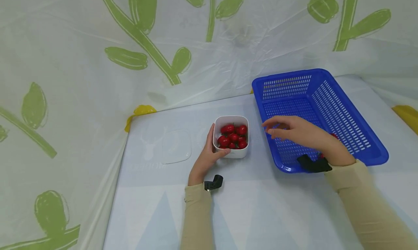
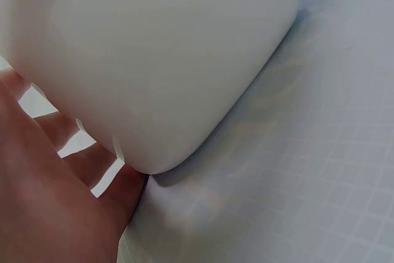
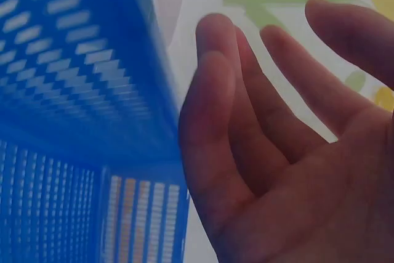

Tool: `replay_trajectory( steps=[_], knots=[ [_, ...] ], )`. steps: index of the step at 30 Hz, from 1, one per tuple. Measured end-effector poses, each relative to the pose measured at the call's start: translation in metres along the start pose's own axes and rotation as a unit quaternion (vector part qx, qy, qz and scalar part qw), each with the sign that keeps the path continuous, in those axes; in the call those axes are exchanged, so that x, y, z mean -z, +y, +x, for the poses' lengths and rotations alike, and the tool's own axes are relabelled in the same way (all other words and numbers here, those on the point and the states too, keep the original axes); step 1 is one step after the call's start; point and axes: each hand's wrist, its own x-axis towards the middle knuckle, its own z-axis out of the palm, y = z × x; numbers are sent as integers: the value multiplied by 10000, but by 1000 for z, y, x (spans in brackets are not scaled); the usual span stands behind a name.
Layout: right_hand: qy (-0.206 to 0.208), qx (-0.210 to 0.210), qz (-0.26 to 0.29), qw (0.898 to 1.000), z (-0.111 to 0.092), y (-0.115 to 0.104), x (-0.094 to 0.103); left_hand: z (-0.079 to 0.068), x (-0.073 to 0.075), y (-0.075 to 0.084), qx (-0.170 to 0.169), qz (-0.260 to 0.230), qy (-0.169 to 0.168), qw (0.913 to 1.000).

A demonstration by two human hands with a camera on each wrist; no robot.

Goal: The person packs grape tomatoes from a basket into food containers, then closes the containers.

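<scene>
A white square container [image 1: 237, 154] stands on the table, with several red cherry tomatoes [image 1: 233, 136] inside. My left hand [image 1: 210, 156] holds it, thumb over the near wall and fingers along the left side. In the left wrist view, the container's smooth wall fills much of the picture. My right hand [image 1: 298, 132] hovers over the left part of a blue plastic basket [image 1: 354, 108], its fingers loosely bent and nothing between them. Inside the basket, partly hidden by the right forearm, are a red tomato [image 1: 334, 135] and more red near the wrist.
To the left of the container lies a clear, flat lid [image 1: 177, 146] on the pale tabletop. A white curtain with green leaves [image 1: 143, 36] hangs behind the table. Yellow patches [image 1: 143, 110] show at the table's back corners.
</scene>
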Motion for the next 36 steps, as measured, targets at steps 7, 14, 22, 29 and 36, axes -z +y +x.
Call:
replay_trajectory(
  steps=[7, 14, 22, 29, 36],
  knots=[
    [-292, -117, -90, 9995, -10, 25, 22, 0, 0, 0, -96, -68, -50, 9999],
    [-583, -472, -439, 9962, -21, 48, 44, -2, 0, 6, -47, -186, -134, 9997],
    [-629, -897, -1075, 9881, -30, 77, 66, -8, -2, 27, -35, -222, -238, 9995],
    [-842, -1468, -1032, 9802, -30, 94, 76, -3, 0, 13, 16, -230, -202, 9995],
    [-925, -1741, -1290, 9719, -27, 103, 75, 0, 0, 1, -52, -98, -92, 9999]
  ],
)
